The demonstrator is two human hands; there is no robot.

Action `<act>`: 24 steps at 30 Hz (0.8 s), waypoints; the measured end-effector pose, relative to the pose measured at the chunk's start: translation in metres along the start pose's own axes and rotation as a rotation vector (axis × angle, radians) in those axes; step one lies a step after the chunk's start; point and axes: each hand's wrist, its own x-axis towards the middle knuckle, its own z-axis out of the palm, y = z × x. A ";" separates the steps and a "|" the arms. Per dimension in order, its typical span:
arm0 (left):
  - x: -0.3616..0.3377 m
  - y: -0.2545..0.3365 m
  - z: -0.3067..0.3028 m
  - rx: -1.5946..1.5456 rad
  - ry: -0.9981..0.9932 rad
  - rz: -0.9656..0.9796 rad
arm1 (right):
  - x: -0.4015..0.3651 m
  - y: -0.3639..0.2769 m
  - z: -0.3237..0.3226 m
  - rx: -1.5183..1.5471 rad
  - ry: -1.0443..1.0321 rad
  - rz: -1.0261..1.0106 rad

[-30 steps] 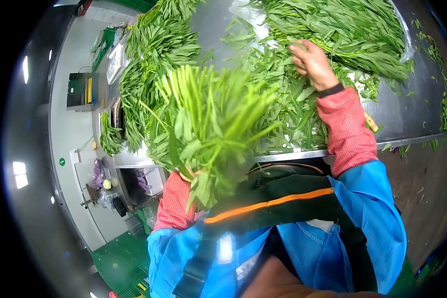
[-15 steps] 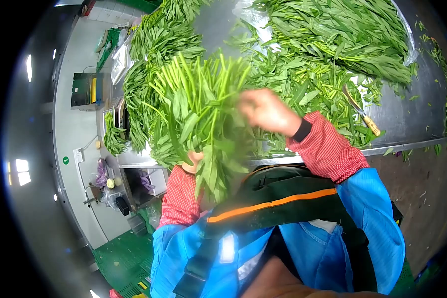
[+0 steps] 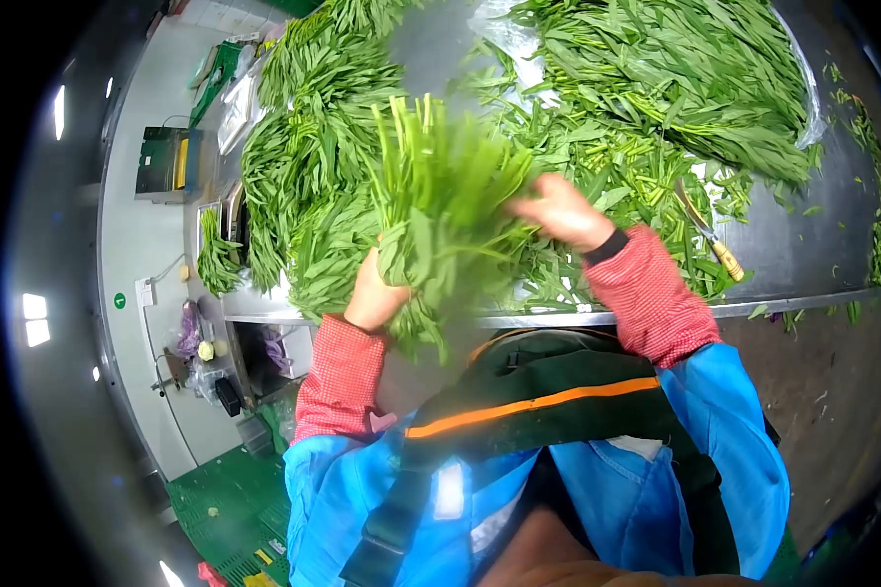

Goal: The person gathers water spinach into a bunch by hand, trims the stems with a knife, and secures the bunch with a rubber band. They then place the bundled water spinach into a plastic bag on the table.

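A bunch of water spinach (image 3: 416,210) stands upright in my left hand (image 3: 375,293), cut stems on top and leaves hanging below. That hand's fingers wrap around the bunch and are partly hidden by leaves. My right hand (image 3: 563,210) is at the right side of the bunch, fingers pressed together and smeared by motion; whatever is between them cannot be made out. Behind it lies a heap of loose leaves and cut stem pieces (image 3: 622,161). A knife with a light wooden handle (image 3: 726,260) rests on the right edge of that heap.
On the metal table (image 3: 803,249), a large pile of water spinach (image 3: 675,73) lies on plastic sheeting at the back right. More bunches (image 3: 308,166) line the left side. Green crates (image 3: 230,509) stand at lower left, a dark box (image 3: 164,161) beyond the table.
The bunch and my left hand have moved up and to the right, showing more of that hand. My right hand has shifted slightly right, away from the middle of the bunch.
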 end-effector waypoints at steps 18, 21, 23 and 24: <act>0.005 -0.014 0.009 0.251 0.235 0.011 | -0.020 -0.011 -0.032 0.155 0.195 -0.156; 0.011 0.006 0.016 0.483 0.330 0.070 | -0.001 -0.011 0.002 0.231 0.140 -0.159; 0.013 0.023 0.016 0.447 0.370 0.056 | 0.013 0.008 0.009 0.189 0.183 -0.179; 0.013 0.027 0.015 0.430 0.392 0.045 | 0.011 0.010 0.007 0.220 0.161 -0.173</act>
